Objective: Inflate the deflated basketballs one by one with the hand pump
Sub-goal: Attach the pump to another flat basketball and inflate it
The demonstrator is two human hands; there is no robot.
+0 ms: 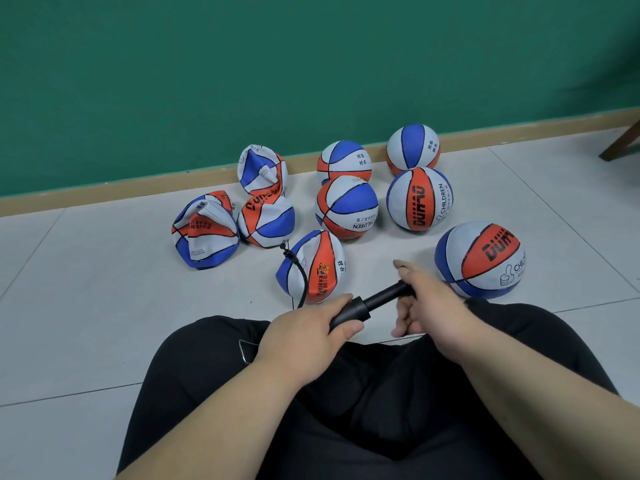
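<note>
Between the two hands lies the pump (372, 304): left hand (304, 336) clenched on its barrel, right hand (424, 301) on the handle. Its hose (300, 271) runs forward into a limp ball (313, 268) just beyond. A hard stroke could likely tug the needle out.

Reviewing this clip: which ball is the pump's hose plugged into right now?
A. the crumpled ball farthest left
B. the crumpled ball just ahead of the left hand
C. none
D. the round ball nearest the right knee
B: the black hose runs from the hand pump up onto the crumpled ball just ahead of the left hand.
</note>
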